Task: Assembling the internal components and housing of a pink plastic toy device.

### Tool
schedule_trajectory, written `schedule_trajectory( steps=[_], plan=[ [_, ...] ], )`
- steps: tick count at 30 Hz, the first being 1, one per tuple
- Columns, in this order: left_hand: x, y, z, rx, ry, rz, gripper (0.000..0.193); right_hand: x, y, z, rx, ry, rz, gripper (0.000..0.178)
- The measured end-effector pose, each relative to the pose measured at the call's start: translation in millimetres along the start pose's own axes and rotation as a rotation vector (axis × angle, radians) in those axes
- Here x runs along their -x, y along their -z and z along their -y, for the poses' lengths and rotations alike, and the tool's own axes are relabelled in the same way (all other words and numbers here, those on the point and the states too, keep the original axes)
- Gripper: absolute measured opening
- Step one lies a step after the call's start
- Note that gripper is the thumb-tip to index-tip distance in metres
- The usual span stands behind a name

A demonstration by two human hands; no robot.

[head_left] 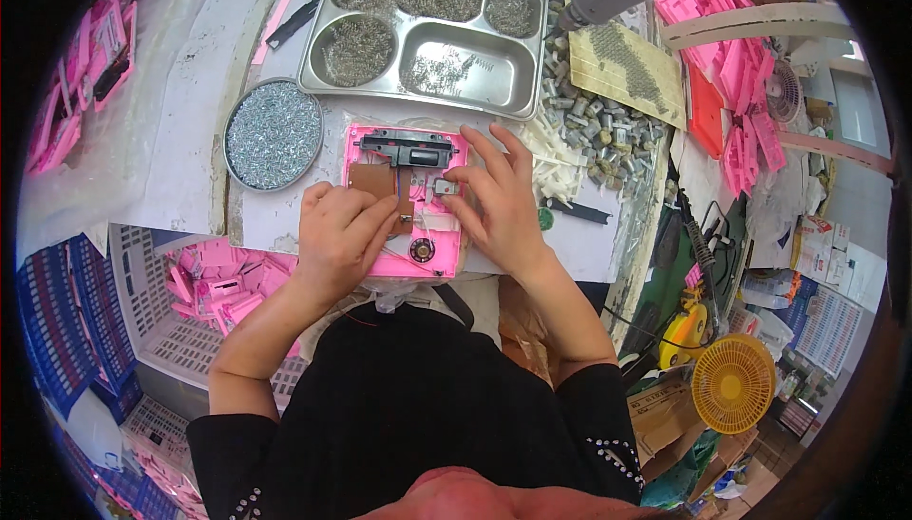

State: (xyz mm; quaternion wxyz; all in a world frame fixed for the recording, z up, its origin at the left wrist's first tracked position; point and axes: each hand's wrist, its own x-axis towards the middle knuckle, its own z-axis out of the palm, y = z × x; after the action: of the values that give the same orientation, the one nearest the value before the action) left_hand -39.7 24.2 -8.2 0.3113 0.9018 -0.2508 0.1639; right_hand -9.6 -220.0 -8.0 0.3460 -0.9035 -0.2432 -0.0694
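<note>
A pink plastic housing (390,265) lies in front of me on the table. Fitted in it are a black roller-like part (407,150) along its far edge, a brown circuit board (371,178) and a round dark part (422,250) near the front. My left hand (340,232) rests over the housing's left side, fingers pinched together at the board; what sits between the fingertips is hidden. Between the thumb and index finger of my right hand (501,205) is a small silver motor (444,188), held at the housing's right side. Its other fingers are raised.
Beyond the housing stands a compartmented steel tray (475,110) with springs. A round dish (274,134) of small screws is at left. Small metal motors (608,135) and white plastic pieces (556,161) are heaped at right. A crate (152,306) of pink parts stands lower left.
</note>
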Motion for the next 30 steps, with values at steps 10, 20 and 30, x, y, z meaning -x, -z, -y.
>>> schedule_trajectory(
  steps=[10,20,30],
  plan=[
    [-1,7,9,0.089,0.021,-0.096,0.021,-11,12,3,0.094,0.025,0.11,0.024],
    [-1,10,15,0.081,-0.063,-0.072,0.023,-32,-13,33,0.028,0.148,-0.026,0.032],
    [-2,21,35,0.035,-0.1,-0.049,0.024,-46,-27,23,0.082,0.292,-0.071,0.017]
  ],
)
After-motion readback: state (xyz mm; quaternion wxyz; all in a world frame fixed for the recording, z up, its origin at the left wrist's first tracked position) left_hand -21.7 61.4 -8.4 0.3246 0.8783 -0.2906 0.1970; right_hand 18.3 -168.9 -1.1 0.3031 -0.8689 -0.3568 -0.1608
